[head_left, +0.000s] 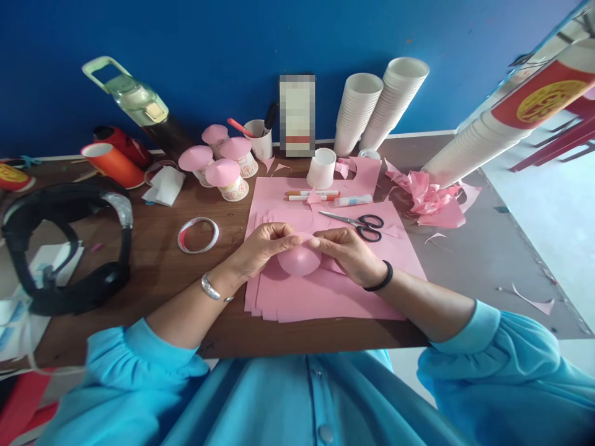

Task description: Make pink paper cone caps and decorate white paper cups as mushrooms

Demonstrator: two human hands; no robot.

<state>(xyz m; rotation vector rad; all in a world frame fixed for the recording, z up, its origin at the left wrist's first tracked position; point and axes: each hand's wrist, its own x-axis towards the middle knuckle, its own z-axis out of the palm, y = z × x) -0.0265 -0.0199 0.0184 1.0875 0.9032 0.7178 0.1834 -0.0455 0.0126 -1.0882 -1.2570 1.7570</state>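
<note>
Between my two hands is a pink paper cone [300, 260], held over a stack of pink paper sheets [320, 297]. My left hand [269, 244] pinches its far edge from the left, thumb and fingers closed. From the right, my right hand [346, 251] grips the same edge beside it. Just beyond my right hand lie black-handled scissors [356, 223], blades pointing left. Two markers [313, 195] and a glue stick [353, 201] rest on the paper, with an upside-down white paper cup [321, 168] behind them.
Left of the sheets are a tape roll [198, 235] and several decorated cups with pink cone tops [227, 174]. Tall paper cup stacks [357, 114] stand by the blue wall near a phone [297, 116]. Crumpled pink scraps [434, 198] lie right; a black headset [67, 248] sits left.
</note>
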